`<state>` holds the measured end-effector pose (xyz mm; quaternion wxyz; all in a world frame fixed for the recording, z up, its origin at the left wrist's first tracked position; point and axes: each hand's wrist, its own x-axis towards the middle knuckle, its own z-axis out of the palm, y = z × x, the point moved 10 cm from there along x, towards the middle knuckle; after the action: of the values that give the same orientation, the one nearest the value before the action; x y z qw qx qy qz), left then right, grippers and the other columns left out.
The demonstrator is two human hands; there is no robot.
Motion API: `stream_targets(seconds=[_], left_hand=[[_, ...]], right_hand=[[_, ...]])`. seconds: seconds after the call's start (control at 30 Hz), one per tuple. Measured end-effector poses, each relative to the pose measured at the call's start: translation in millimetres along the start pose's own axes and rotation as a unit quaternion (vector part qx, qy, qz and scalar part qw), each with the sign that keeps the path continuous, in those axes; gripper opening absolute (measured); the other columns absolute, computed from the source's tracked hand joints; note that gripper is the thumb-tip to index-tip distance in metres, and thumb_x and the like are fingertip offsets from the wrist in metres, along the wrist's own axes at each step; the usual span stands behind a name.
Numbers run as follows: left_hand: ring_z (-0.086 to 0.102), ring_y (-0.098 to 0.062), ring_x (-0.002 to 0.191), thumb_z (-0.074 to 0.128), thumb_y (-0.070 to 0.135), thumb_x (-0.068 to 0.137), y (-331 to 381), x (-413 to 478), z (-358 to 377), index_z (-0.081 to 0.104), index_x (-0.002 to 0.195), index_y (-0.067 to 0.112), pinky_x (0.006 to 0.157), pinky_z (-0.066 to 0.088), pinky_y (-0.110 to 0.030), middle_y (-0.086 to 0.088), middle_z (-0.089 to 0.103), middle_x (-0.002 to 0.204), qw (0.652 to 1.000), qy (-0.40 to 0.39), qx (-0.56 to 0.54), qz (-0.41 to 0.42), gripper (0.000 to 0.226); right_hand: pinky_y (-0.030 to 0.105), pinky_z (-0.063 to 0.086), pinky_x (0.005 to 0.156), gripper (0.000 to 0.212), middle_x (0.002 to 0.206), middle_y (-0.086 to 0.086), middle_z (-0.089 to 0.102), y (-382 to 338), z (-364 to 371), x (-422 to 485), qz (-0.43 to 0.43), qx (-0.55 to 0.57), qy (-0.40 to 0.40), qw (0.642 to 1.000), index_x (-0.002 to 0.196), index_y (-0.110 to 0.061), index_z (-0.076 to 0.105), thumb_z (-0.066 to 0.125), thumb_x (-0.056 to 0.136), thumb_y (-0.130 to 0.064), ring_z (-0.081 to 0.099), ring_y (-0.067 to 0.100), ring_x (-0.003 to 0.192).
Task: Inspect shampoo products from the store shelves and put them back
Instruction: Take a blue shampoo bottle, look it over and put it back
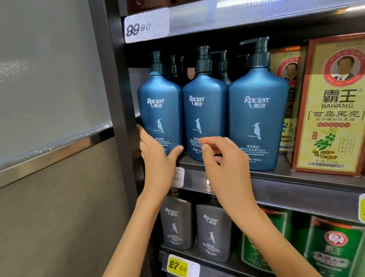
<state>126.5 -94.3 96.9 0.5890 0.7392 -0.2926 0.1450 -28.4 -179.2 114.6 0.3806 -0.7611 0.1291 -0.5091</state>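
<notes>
— Grey metal shelf (pixel 305 187) across the middle. What stands on it?
— At the right, a yellow Bawang box (pixel 339 100), upright, face to the aisle. Left of it are three blue Raclen pump bottles in a row, with more behind
— Which one is in hand?
— The leftmost blue bottle (pixel 162 108), at the shelf's left end. It stands on its base, long axis vertical, pump on top, label facing out. The middle bottle (pixel 205 108) is just beside it
— And the hands?
— The left hand (pixel 156 162) grips its lower part, fingers round the left side, thumb across the front. The right hand (pixel 227 167) hovers before the middle bottle's foot, fingers loosely curled, holding nothing; whether it touches I cannot tell
— Anything smaller?
— A white price tag (pixel 178 177) on the shelf edge, just beside the left wrist
</notes>
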Motion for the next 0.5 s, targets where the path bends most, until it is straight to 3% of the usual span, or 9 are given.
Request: stream_targets(seconds=[0.23, 0.3, 0.5], left_hand=[[0.017, -0.023, 0.138, 0.072, 0.016, 0.080, -0.1, -0.7, -1.6, -0.003, 0.147, 0.004, 0.108, 0.019, -0.028, -0.016, 0.017, 0.151, 1.000, -0.001, 0.027, 0.009, 0.101], [0.018, -0.025, 0.138, 0.072, 0.017, 0.080, 0.4, -0.7, -0.8, -0.003, 0.147, 0.004, 0.108, 0.020, -0.030, -0.017, 0.017, 0.150, 0.999, -0.006, 0.033, 0.010, 0.101], [0.024, -0.023, 0.136, 0.072, 0.015, 0.079, 5.6, -4.4, -5.7, 0.002, 0.147, 0.002, 0.107, 0.024, -0.027, -0.017, 0.027, 0.146, 0.999, -0.008, 0.037, 0.009, 0.098]], right_hand=[[0.002, 0.040, 0.072, 0.018, 0.096, -0.001, 0.064, 1.8, -1.2, -0.6, 0.008, 0.031, -0.014, 0.999, 0.103, -0.013, 0.067, 0.053, 0.094, -0.007, 0.056, -0.008, 0.082], [0.004, 0.041, 0.075, 0.018, 0.096, -0.001, 0.063, -3.5, -2.5, -0.1, -0.006, 0.034, -0.009, 0.999, 0.104, -0.012, 0.067, 0.052, 0.094, -0.007, 0.057, -0.004, 0.086], [0.021, 0.045, 0.088, 0.018, 0.099, 0.000, 0.061, -29.6, -12.8, 5.6, -0.070, 0.023, 0.020, 0.997, 0.107, -0.008, 0.065, 0.052, 0.094, -0.006, 0.056, 0.007, 0.094]])
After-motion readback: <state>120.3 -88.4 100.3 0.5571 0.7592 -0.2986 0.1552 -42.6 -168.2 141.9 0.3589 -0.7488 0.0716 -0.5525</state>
